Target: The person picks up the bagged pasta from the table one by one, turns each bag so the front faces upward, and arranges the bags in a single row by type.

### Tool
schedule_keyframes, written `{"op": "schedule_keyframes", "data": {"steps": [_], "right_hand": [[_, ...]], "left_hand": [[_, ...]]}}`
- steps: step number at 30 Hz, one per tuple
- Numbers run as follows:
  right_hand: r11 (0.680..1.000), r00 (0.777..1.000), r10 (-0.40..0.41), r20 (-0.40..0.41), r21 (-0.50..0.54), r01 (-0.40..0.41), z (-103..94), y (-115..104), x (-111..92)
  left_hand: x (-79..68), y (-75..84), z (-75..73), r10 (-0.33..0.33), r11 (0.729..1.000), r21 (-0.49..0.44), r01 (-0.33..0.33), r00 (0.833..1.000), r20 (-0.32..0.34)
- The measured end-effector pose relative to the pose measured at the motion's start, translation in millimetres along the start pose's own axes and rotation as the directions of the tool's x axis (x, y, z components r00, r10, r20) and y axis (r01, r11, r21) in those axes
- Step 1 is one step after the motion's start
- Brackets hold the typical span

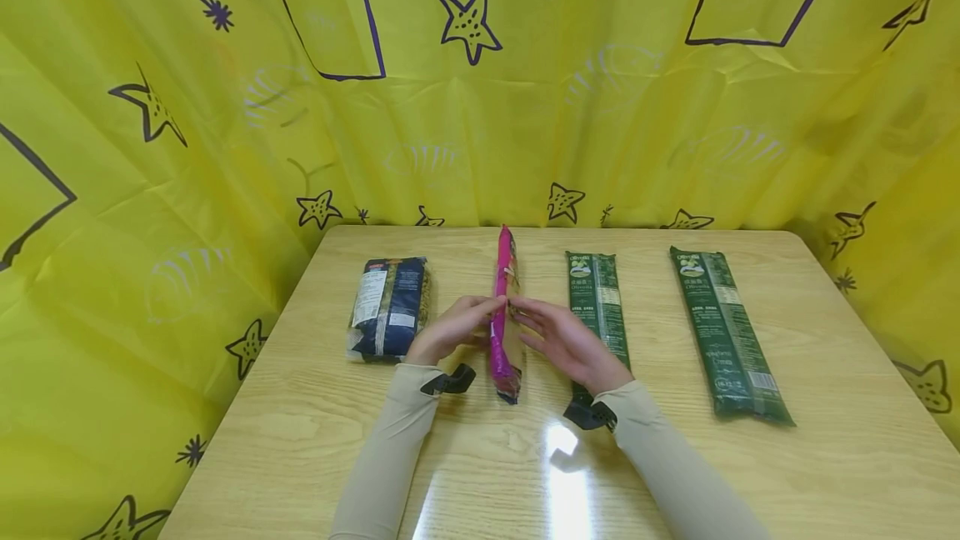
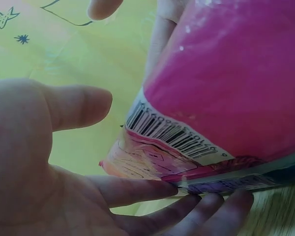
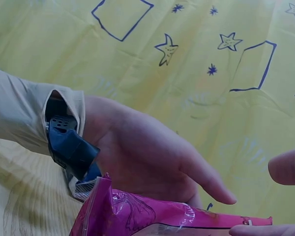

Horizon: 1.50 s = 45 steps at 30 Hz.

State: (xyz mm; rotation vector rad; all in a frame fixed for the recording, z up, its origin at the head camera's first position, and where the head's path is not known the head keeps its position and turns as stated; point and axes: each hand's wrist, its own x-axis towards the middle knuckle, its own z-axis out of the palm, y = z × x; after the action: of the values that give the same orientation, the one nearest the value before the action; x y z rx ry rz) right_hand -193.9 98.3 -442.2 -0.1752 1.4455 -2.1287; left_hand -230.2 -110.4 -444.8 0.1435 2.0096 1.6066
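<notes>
A long pink packet [image 1: 501, 332] stands on its narrow edge in the middle of the wooden table [image 1: 825, 457], its length running away from me. My left hand [image 1: 483, 308] touches its left face with straight fingers [image 2: 152, 189]; the thumb stays clear of the wrapper. The left wrist view shows a barcode on the pink packet [image 2: 226, 88]. My right hand [image 1: 525, 319] is spread flat against the packet's right side, fingers straight. In the right wrist view the pink packet [image 3: 137, 216] fills the bottom edge, with my left hand behind it and my right thumb at the right.
A dark blue bag [image 1: 390, 305] lies left of the hands. Two long green packets [image 1: 596, 298] [image 1: 723, 332] lie to the right, parallel to each other. A yellow star-printed curtain [image 1: 480, 107] encloses the table at the back and both sides.
</notes>
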Motion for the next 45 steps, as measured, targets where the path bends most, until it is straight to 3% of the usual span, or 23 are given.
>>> {"op": "schedule_keyframes", "data": {"steps": [12,20,32,45], "right_hand": [[1.000,1.000,0.021,0.010,-0.019,-0.021,-0.8,4.1,2.2],[0.999,1.000,0.022,-0.007,-0.026,-0.022,-0.8,3.9,2.8],[0.997,0.990,0.075,-0.120,0.003,-0.075,-2.7,3.6,4.7],[0.991,0.988,0.135,-0.080,0.034,-0.132,-5.2,7.0,5.2]], "left_hand": [[-0.1,-1.4,-1.1,-0.036,0.997,0.066,0.040,0.997,-0.061],[0.1,-1.1,-2.3,-0.041,0.997,0.060,0.045,0.997,-0.064],[2.6,-3.1,-3.8,-0.038,0.998,0.055,0.042,0.996,-0.078],[1.6,-3.3,-6.1,-0.036,0.997,0.058,0.041,0.996,-0.076]]}}
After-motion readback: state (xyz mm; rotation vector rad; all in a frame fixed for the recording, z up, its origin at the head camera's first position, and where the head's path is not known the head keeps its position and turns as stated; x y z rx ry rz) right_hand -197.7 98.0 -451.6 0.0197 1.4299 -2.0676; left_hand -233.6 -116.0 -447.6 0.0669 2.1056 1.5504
